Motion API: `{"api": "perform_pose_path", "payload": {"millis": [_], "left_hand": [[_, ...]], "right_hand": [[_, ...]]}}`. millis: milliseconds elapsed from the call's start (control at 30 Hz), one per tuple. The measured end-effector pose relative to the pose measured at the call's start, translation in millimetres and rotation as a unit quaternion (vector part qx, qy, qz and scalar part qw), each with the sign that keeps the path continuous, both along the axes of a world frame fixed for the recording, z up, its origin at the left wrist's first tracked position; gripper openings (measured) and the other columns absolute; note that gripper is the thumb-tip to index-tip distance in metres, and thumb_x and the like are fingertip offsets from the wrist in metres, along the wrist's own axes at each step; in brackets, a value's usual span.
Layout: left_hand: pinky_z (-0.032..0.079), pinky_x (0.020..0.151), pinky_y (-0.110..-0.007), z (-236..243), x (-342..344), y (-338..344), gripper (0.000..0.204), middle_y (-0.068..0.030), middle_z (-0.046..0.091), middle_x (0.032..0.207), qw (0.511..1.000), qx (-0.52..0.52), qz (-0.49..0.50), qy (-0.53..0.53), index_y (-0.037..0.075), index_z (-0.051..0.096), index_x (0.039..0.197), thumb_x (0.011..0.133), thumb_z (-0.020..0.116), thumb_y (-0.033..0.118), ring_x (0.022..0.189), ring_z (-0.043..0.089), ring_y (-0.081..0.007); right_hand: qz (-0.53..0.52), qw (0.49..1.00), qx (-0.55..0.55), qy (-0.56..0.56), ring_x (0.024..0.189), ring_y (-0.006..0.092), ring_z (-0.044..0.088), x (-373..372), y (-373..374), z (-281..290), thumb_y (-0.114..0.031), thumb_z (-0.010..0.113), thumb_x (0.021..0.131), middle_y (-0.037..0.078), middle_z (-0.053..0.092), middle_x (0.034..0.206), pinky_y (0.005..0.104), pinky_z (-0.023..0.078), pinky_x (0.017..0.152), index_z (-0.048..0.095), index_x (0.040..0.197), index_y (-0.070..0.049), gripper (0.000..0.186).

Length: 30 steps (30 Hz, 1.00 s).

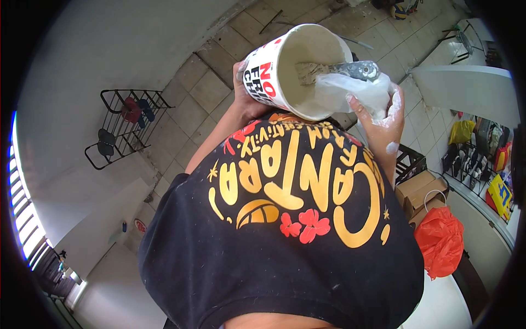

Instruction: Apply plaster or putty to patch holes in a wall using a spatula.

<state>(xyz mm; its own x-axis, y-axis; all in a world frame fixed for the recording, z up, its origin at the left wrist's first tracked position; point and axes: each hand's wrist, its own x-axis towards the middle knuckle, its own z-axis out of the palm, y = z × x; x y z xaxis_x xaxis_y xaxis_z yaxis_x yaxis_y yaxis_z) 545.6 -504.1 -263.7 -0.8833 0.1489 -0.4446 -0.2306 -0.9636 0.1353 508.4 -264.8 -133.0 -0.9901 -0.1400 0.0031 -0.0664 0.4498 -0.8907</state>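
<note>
A white paper bucket (257, 82) with red and black lettering is tilted in front of my chest, its mouth turned to the right. My left hand (245, 101) is wrapped round its left side, the fingers partly hidden behind it. Inside the bucket, a putty knife (357, 69) lies with its blade caked in pale paste and its grey handle sticking out over the rim. Beside that handle, my right hand (381, 118), smeared with white paste, is closed on a thin whitish plastic bag (361, 90) that hangs partly into the bucket mouth.
A black metal rack (129, 123) with shoes stands by the left wall on the tiled floor (194, 82). To the right are cardboard boxes (421, 192), a red plastic bag (440, 241) and a cluttered shelf (479, 153). A pale curved panel (466, 90) stands farther back.
</note>
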Motion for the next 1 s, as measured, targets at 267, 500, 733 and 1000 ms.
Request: {"api": "perform_pose_path", "payload": {"millis": [267,500,733,1000], "left_hand": [[0.041,0.093,-0.05,7,1,0,0.07,-0.0108,0.063,0.113,0.999,-0.024,-0.003,-0.024,0.009,0.057,0.117,0.067,0.052,0.059,0.101,0.059,-0.0302],[0.043,0.092,-0.049,5,2,-2,0.072,-0.0107,0.059,0.118,0.999,-0.032,-0.002,-0.01,0.012,0.058,0.119,0.067,0.055,0.062,0.106,0.055,-0.0306],[0.041,0.094,-0.051,-4,3,-4,0.075,-0.0115,0.057,0.123,1.0,-0.012,-0.003,0.003,0.012,0.056,0.122,0.066,0.058,0.061,0.109,0.053,-0.0316],[0.041,0.094,-0.051,-2,1,-1,0.072,-0.0116,0.056,0.124,1.0,-0.019,-0.003,0.01,0.012,0.056,0.121,0.067,0.058,0.06,0.111,0.053,-0.0314]], "right_hand": [[0.044,0.966,0.058,0.249,0.092,0.023,0.062,-4,-25,-1,-0.011,0.081,0.067,0.015,0.06,0.1,0.0317,0.051,0.078,0.048,0.113,-0.001,0.058],[0.102,0.963,0.104,0.226,0.091,0.0362,0.061,-12,-37,-16,-0.008,0.076,0.065,0.018,0.058,0.104,0.0387,0.051,0.077,0.048,0.114,-0.003,0.056],[0.107,0.962,0.115,0.224,0.09,0.0358,0.06,-5,-40,-21,-0.006,0.075,0.065,0.015,0.056,0.102,0.0384,0.051,0.075,0.052,0.115,-0.007,0.055],[0.099,0.973,0.085,0.188,0.088,0.0339,0.059,-6,-30,-25,-0.004,0.074,0.066,0.014,0.055,0.1,0.0374,0.049,0.076,0.058,0.106,-0.003,0.044]]}}
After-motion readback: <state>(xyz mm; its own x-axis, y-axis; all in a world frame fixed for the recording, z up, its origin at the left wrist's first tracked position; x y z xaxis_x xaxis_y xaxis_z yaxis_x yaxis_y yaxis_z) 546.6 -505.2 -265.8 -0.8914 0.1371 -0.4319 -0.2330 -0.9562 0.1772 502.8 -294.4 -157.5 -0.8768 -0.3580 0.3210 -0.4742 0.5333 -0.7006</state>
